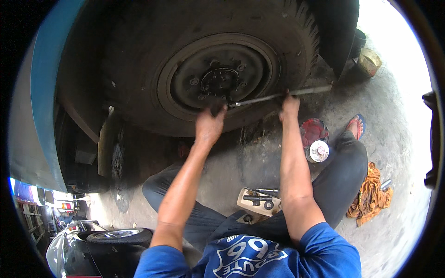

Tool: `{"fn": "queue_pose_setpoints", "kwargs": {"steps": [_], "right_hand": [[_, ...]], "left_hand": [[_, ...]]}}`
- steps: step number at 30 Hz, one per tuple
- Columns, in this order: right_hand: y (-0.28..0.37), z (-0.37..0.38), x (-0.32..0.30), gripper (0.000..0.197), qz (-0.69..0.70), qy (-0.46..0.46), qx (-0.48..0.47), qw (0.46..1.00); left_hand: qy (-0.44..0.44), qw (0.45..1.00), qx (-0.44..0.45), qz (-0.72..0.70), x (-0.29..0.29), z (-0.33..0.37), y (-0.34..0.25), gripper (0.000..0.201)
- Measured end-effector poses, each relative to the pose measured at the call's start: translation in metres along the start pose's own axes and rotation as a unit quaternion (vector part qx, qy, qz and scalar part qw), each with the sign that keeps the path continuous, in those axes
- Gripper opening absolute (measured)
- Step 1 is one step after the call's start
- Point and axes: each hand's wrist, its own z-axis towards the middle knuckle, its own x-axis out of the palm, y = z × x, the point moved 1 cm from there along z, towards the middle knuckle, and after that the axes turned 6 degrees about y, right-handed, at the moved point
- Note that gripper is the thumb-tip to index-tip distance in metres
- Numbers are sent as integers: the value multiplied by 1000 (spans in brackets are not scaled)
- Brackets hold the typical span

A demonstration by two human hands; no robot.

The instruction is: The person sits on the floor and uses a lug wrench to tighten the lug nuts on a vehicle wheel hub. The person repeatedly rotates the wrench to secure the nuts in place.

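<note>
A large dark truck wheel (181, 98) with a dusty steel rim and a ring of nuts round its hub (221, 82) stands right in front of me. A long metal bar wrench (262, 98) runs from the lower hub nuts out past the tyre to the right. My right hand (290, 107) is closed round the middle of the bar. At the bar's hub end, my left hand (211, 124) is closed on the wrench head, close against the rim. My fingers there cover the head, so its seat on a nut is hidden.
Between my legs lies an open box (255, 203) of sockets and small parts. Beside my right leg stand a red container (313, 131) and a round can (318, 151). An orange rag (371, 197) lies further right. A bucket (369, 62) and a black car (111, 252) are farther off.
</note>
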Motion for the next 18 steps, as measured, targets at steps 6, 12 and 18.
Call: {"fn": "queue_pose_setpoints", "kwargs": {"steps": [6,12,18], "right_hand": [[-127,-41,-33,42,73,-162,230,957],[-102,-74,-22,42,-218,-51,272,936],[-54,-98,-8,57,-693,136,112,699]], "left_hand": [[100,940,-83,-314,93,41,90,69],[-5,941,-7,-339,119,55,90,59],[-85,971,27,-220,118,66,85,45]]}}
